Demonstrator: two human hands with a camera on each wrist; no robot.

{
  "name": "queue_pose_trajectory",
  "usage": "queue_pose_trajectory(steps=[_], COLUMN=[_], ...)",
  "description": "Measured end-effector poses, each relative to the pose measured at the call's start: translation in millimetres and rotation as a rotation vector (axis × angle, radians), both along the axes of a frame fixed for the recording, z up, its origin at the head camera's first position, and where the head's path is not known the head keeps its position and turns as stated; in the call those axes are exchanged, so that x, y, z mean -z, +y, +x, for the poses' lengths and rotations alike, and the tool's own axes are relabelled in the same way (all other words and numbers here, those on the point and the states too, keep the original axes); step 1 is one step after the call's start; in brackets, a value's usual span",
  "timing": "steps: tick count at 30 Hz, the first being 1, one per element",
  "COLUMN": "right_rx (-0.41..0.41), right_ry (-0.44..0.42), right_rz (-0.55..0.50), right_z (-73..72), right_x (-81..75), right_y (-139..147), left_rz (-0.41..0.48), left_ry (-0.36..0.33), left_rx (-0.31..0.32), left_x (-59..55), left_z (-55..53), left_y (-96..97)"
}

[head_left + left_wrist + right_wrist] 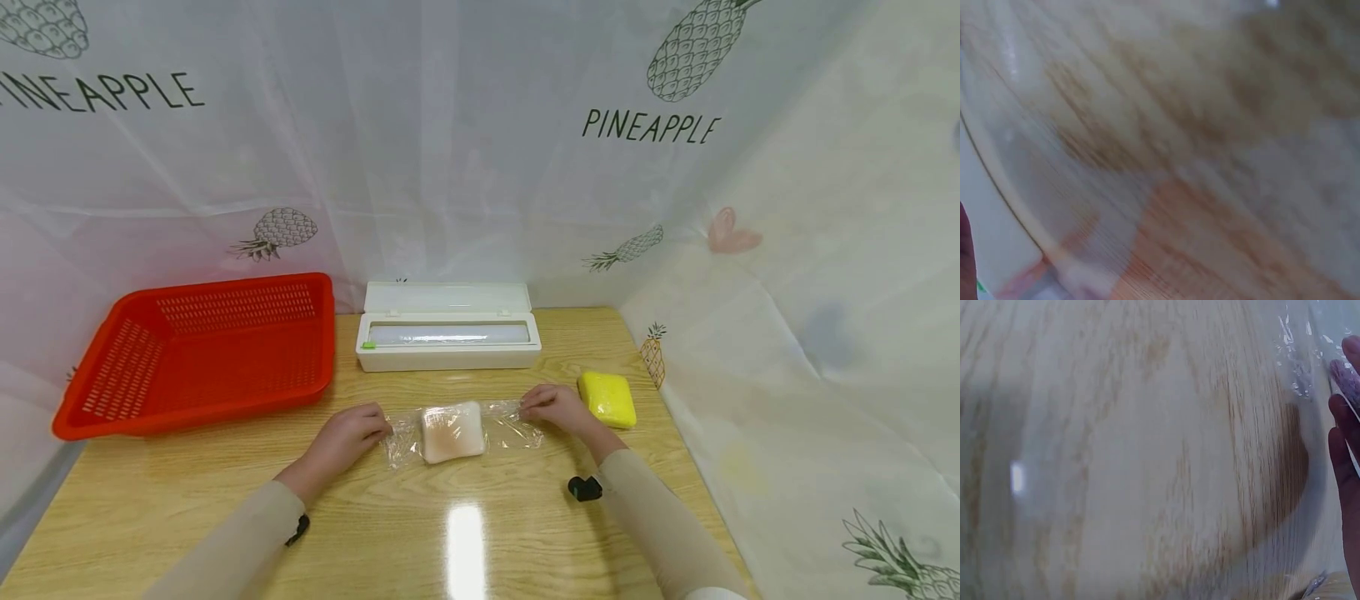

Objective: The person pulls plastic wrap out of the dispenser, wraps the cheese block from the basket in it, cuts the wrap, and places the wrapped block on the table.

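Note:
A square white slice with a light-brown patch, looking like bread (453, 432), lies on the table under clear plastic wrap (510, 425). The wrap stretches out to both sides of it, crinkled at the left. My left hand (348, 437) pinches the wrap's left end, fingers curled. At the opposite end my right hand (558, 407) pinches the upper right corner. Only a sliver of the left hand (966, 262) enters its wrist view. The right wrist view catches some fingers (1344, 437) at its right edge, beside the shiny wrap (1294, 350).
Behind the slice stands a white wrap dispenser (450, 357), lid raised, with a green slider (368, 345). A red basket (195, 404) sits at the back left. Right of the right hand lies a yellow wrapped block (607, 400). A printed curtain (450, 167) hangs behind the table.

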State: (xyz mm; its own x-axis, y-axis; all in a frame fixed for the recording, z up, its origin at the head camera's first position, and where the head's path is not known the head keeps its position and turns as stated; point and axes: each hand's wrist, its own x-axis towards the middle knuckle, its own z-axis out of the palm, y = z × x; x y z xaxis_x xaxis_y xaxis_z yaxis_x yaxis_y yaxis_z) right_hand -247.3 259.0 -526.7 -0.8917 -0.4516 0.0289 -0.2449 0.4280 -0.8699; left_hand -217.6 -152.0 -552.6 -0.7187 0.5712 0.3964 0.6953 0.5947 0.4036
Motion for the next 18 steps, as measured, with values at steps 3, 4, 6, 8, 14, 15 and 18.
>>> queue_pose_trajectory(steps=[3,4,6,8,14,15,18], right_rx=[0.003,0.008,0.018,0.018,0.018,0.021,0.051], right_ry=[0.02,0.022,0.021,0.018,-0.049,-0.064,-0.078], right_rz=[0.038,0.048,0.079,0.102,0.099,0.095,0.097], right_z=[-4.5,-6.8,-12.0,-16.8,-23.4,-22.0,-21.7], right_x=[3.9,7.0,14.6,21.5,29.1,24.6,17.1], right_y=[-2,-2,-1,2,10,10,10], left_rz=[-0.025,-0.031,-0.036,-0.038,-0.031,-0.03,0.01], left_ry=[-0.053,-0.081,-0.142,-0.196,-0.313,-0.332,-0.412], left_rx=[0.025,0.029,0.032,0.034,0.034,0.035,0.021], left_x=[2.9,3.8,5.6,7.0,8.8,9.1,11.4], left_z=[-6.8,-9.0,-13.1,-16.2,-19.1,-19.3,-19.0], left_y=[-0.8,-1.2,-2.0,-2.9,-7.2,-8.3,-12.8])
